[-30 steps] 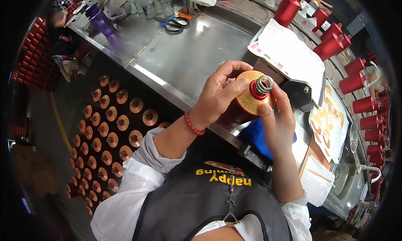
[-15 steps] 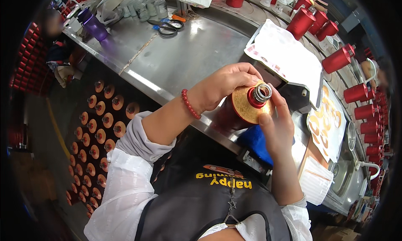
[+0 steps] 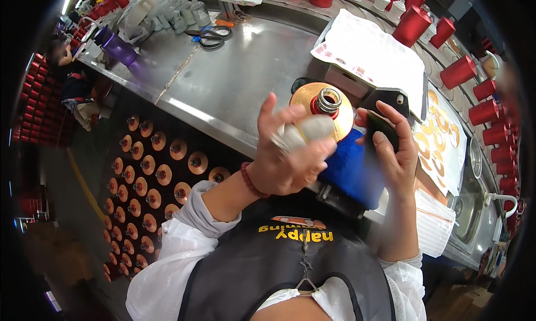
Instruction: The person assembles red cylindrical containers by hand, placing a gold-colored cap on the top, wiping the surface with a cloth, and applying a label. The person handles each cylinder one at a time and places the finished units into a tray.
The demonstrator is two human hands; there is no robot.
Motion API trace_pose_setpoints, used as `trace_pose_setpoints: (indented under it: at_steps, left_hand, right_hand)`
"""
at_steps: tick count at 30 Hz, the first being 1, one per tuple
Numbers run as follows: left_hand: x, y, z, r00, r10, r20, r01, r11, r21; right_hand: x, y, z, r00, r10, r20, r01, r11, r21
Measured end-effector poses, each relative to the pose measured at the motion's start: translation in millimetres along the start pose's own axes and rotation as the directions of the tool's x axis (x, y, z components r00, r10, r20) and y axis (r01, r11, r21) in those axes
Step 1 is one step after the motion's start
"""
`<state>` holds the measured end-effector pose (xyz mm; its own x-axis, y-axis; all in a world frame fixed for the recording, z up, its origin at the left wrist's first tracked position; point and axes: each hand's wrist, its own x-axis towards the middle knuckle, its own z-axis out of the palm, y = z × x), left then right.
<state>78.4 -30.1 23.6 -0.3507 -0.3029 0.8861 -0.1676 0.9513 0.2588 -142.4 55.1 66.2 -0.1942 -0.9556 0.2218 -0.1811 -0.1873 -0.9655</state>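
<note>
Seen from the wearer's head, a red bottle (image 3: 341,120) with a gold top sits just right of and above the centre of the frame, by the steel table (image 3: 245,81); its silver screw neck points up toward the viewer, which probably leaves the gold top easy to see and reach. The left hand (image 3: 287,163), near the centre and blurred, holds a white wad (image 3: 306,133) in bent fingers; the wad overlaps the gold top, perhaps held there to reach it, though I cannot tell whether they touch. The right hand (image 3: 399,151), right of centre, pinches a dark pad (image 3: 381,130) between thumb and fingers, so the gap is narrow; it is apart from the bottle. Below the bottle lies something blue (image 3: 350,173), perhaps a cushion for it. Above right, white paper (image 3: 371,44) covers a box, seemingly as a clean cover. At the right, gold rings (image 3: 438,132) lie spread on a sheet, apparently to keep them separate and in reach. Scissors (image 3: 212,39) and a purple bottle (image 3: 115,46) rest at upper left, likely out of the hands' way. At lower left, gold-topped bottles (image 3: 148,195) stand in rows, necks up, perhaps to prevent tipping.
</note>
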Motion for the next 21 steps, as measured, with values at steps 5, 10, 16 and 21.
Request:
trace_pose_setpoints:
  at_steps: [5, 10, 16, 21]
  left_hand:
    - [13, 7, 15, 0.828, -0.547, 0.123, 0.485, 0.59, -0.646]
    - [19, 7, 18, 0.836, -0.532, 0.134, 0.51, 0.664, -0.547]
    - [19, 8, 21, 0.822, -0.561, 0.097, 0.528, 0.686, -0.5]
    - [22, 7, 19, 0.808, -0.576, 0.122, 0.537, 0.636, -0.554]
  right_hand:
    - [8, -3, 10, 0.914, -0.36, 0.187, 0.405, 0.811, -0.422]
    - [3, 25, 22, 0.854, -0.491, 0.169, 0.505, 0.708, -0.494]
    - [2, 22, 23, 0.857, -0.485, 0.176, 0.499, 0.691, -0.523]
    - [3, 31, 25, 0.859, -0.495, 0.131, 0.498, 0.75, -0.436]
